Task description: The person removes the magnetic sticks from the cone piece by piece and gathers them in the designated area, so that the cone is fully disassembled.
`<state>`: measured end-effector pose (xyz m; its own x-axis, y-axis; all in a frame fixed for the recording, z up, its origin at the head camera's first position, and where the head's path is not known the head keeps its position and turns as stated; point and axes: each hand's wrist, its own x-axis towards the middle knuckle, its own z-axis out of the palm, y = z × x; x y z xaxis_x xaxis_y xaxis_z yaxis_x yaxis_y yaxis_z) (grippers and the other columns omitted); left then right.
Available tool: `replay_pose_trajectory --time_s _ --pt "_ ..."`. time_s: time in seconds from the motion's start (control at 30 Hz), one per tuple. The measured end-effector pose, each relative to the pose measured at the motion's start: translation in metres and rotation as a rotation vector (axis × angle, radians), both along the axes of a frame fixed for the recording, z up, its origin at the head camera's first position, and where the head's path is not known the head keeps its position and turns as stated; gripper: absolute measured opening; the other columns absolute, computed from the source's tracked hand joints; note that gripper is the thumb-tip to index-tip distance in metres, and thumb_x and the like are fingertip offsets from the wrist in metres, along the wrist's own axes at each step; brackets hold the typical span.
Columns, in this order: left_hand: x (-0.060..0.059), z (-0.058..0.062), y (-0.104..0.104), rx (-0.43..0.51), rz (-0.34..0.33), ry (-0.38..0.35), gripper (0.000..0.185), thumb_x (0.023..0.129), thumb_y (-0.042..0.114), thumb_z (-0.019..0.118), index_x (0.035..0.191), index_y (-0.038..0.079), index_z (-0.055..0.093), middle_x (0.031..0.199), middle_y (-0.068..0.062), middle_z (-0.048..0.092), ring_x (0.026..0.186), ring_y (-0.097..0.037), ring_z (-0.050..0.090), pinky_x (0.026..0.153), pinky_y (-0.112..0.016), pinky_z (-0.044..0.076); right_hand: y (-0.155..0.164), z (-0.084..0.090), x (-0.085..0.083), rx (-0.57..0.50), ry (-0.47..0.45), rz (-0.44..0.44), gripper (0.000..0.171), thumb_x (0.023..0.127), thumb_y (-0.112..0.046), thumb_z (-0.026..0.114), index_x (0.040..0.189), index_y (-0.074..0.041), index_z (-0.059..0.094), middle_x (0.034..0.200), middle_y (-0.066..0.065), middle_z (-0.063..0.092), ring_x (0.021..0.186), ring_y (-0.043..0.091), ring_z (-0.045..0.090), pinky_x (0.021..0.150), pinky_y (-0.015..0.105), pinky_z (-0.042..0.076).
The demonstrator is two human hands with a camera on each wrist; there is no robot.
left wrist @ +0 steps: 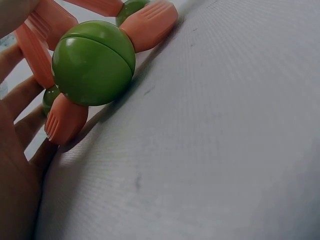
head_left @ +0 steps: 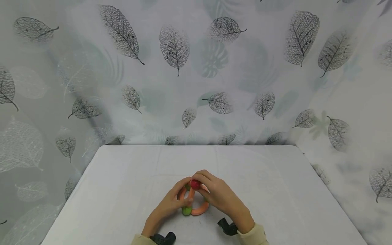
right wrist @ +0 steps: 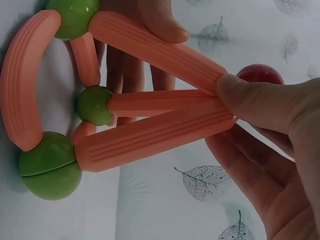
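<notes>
- The left hand (head_left: 169, 204) comes in from the near left edge of the table (head_left: 122, 183) and cups the left flank of the toy frame (head_left: 193, 200). Its fingers are fairly straight behind the orange rods in the right wrist view, and one fingertip (right wrist: 162, 25) curls over the upper rod, so it steadies more than it grips.
- The toy frame stands at the table's near centre, directly between the two hands and touching both. It rests on its base, with a green ball (left wrist: 94, 62) on the cloth.
- Its long axis runs upward from that base to the top, where the straight rods converge; neither hand is clearly nearer, but only the right one works the top joint.
- By its look it is a small pyramid of ribbed, salmon-orange rods (right wrist: 155, 130), some straight and one curved, joined by glossy green balls at the lower corners, with a red ball (right wrist: 260, 74) at the apex.
- The right hand (head_left: 218, 195) arches over from the right, its thumb (right wrist: 260, 102) and fingers pinching the apex where the rod ends meet the red ball.
- A leaf-printed backdrop (head_left: 174, 47) hangs behind the table.
</notes>
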<state>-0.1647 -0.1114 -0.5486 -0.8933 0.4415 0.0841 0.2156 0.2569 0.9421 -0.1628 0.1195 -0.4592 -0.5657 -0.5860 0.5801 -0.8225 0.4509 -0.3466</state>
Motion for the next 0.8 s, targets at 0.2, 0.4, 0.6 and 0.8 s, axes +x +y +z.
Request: replay_pose_trajectory --time_s 0.2,0.4,0.6,0.8 --pt "0.0 -0.002 0.0 0.007 0.0 -0.004 0.072 0.095 0.024 0.076 0.158 0.032 0.042 0.167 -0.001 0.04 0.157 -0.029 0.034 0.125 -0.057 0.027 -0.001 0.0 0.001 0.016 0.019 -0.015 0.043 0.085 -0.005 0.084 0.124 -0.01 0.066 0.122 -0.003 0.066 0.106 0.008 0.07 0.091 0.018 0.058" --pt "-0.001 -0.003 0.0 0.008 0.004 -0.03 0.072 0.095 0.025 0.077 0.157 0.037 0.042 0.166 0.005 0.041 0.156 -0.018 0.034 0.126 -0.05 0.027 -0.001 0.0 0.001 0.019 0.028 -0.016 0.042 0.086 -0.008 0.084 0.124 -0.011 0.066 0.122 -0.004 0.067 0.109 0.009 0.07 0.094 0.019 0.057" --pt "0.0 -0.003 0.0 0.021 0.006 -0.03 0.072 0.095 0.024 0.077 0.157 0.035 0.043 0.166 0.004 0.041 0.156 -0.022 0.035 0.125 -0.056 0.027 0.004 0.0 -0.001 -0.034 -0.042 0.024 0.045 0.086 -0.005 0.083 0.127 -0.012 0.064 0.124 -0.004 0.067 0.11 0.009 0.068 0.093 0.024 0.059" --pt "-0.001 -0.002 0.002 0.031 0.01 -0.049 0.069 0.095 0.023 0.076 0.154 0.041 0.045 0.162 0.01 0.045 0.153 -0.018 0.038 0.126 -0.053 0.028 0.013 -0.005 -0.01 -0.146 -0.125 0.036 0.052 0.083 0.0 0.085 0.129 -0.01 0.062 0.122 -0.002 0.068 0.105 0.01 0.066 0.085 0.029 0.06"
